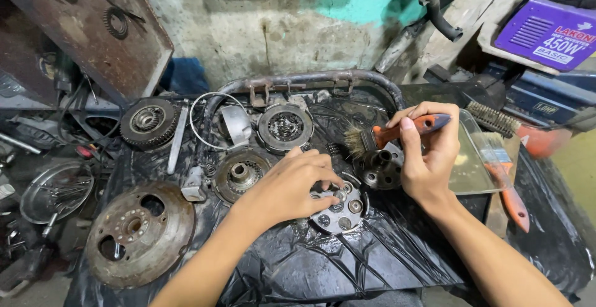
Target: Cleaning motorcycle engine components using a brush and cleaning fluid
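A view from above of a desk [397, 263] draped in crumpled black plastic sheeting, strewn with greasy motorcycle clutch parts. At far left lies a large rusty round plate [139, 232] with holes through it. Behind it sits a dark toothed clutch wheel [149, 122], then a thin wire ring [217, 121], and below that a round hub [240, 173] with a raised centre. Further back is a ringed clutch disc [285, 127], in front of a bent rusty pipe [298, 80] that edges the desk.

Near the middle, the left hand [292, 189] rests on a silvery round clutch plate [340, 211] with several small bosses; its fingers are curled down, pressing on the plate's top edge and holding it flat on the sheeting. Just right of it, the right hand [425, 152] grips an orange-handled paintbrush [388, 136], fingers wrapped and pinched around the handle, bristles pointing left above a dark cylindrical hub [380, 167]. The silvery plate looks cleaner than the grimy pieces around it, so most of the cleaning seems left to do.

At right are a clear shallow tray [472, 164], a second brush [503, 176] with an orange handle, and a wire brush [496, 117]
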